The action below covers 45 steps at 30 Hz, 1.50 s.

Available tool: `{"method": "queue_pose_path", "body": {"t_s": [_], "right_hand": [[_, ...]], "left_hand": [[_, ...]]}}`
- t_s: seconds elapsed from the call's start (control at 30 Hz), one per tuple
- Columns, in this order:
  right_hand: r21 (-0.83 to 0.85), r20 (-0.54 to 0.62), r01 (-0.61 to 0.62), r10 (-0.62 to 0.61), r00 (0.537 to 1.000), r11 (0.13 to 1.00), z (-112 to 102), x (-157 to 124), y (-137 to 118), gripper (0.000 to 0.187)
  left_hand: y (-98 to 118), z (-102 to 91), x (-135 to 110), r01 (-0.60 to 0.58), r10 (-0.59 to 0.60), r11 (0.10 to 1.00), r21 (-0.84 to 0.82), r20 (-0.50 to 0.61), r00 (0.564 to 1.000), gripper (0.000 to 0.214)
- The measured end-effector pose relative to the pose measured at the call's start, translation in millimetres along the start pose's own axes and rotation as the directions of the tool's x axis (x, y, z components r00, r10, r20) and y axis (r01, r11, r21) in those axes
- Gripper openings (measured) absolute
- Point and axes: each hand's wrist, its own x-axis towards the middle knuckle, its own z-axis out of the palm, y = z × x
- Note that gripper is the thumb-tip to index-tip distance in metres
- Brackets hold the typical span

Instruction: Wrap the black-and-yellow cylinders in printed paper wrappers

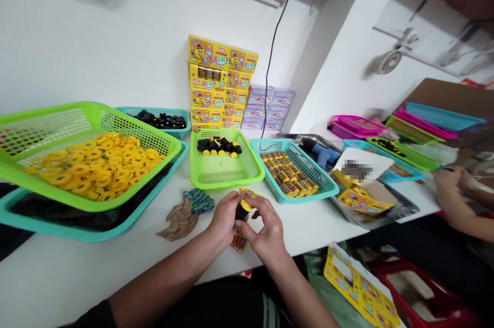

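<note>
Low over the table's front edge, both hands meet around a small black cylinder (242, 212) with a yellow end. My left hand (224, 219) is closed on its left side. From the right, my right hand (267, 229) grips it with thumb and fingers. A colourful printed label (249, 193) shows at the fingertips by the yellow end; whether it sticks to the cylinder I cannot tell. Below the hands lies another printed piece (238, 242), partly hidden by them. Ahead, a green basket (222, 179) holds several black pieces with yellow ends (219, 146).
At left, a green basket (170, 161) of yellow rings rests on a teal one (69, 234). Right of centre, a teal basket (332, 189) holds label-wrapped cylinders. A crumpled cloth (179, 220) lies beside my left hand. Yellow boxes (219, 84) stand stacked behind. A co-worker's arm (463, 210) is far right.
</note>
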Motion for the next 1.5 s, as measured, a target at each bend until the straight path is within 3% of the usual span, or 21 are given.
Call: {"method": "queue_pose_path", "body": {"t_s": [0.27,0.63,0.8,0.87,0.97,1.07,1.13,1.27,1.5], "right_hand": [[-0.204,0.030,0.164,-0.161,0.986,0.965,-3,-11,-7,0.053],[-0.244,-0.059,0.203,-0.223,0.973,0.948,12,-13,-3,0.045],[-0.243,-0.041,0.252,-0.270,0.962,0.937,9,-15,-1,0.044],[-0.222,-0.064,0.193,-0.212,0.975,0.956,3,-16,0,0.042],[-0.105,-0.139,-0.062,0.047,0.989,0.992,-9,-17,5,0.037],[0.158,-0.166,-0.305,0.330,0.930,0.939,-20,-15,13,0.035],[0.327,-0.153,-0.366,0.431,0.889,0.871,-26,-12,19,0.039],[0.485,-0.106,-0.413,0.521,0.847,0.771,-39,-5,21,0.047],[0.501,0.132,-0.527,0.541,0.830,0.687,-57,6,15,0.049]], "left_hand": [[-5,-2.8,1,0.103,-0.102,0.992,-0.076,0.014,0.995,0.025],[-10,-10.3,2,0.062,-0.061,0.998,-0.022,0.018,0.998,0.026],[-15,-14.3,4,-0.025,0.021,0.998,0.051,0.082,0.996,0.025],[-12,-16.3,5,-0.111,0.089,0.979,0.173,0.133,0.987,0.026],[-3,-19.4,5,-0.171,0.115,0.913,0.371,0.169,0.979,0.030],[3,-20.8,5,-0.195,0.102,0.838,0.509,0.205,0.973,0.032],[3,-20.9,4,-0.250,0.123,0.794,0.554,0.256,0.959,0.030],[4,-20.6,0,-0.276,0.110,0.774,0.569,0.309,0.945,0.027],[10,-20.3,-4,-0.340,0.043,0.743,0.577,0.465,0.884,0.025]]}}
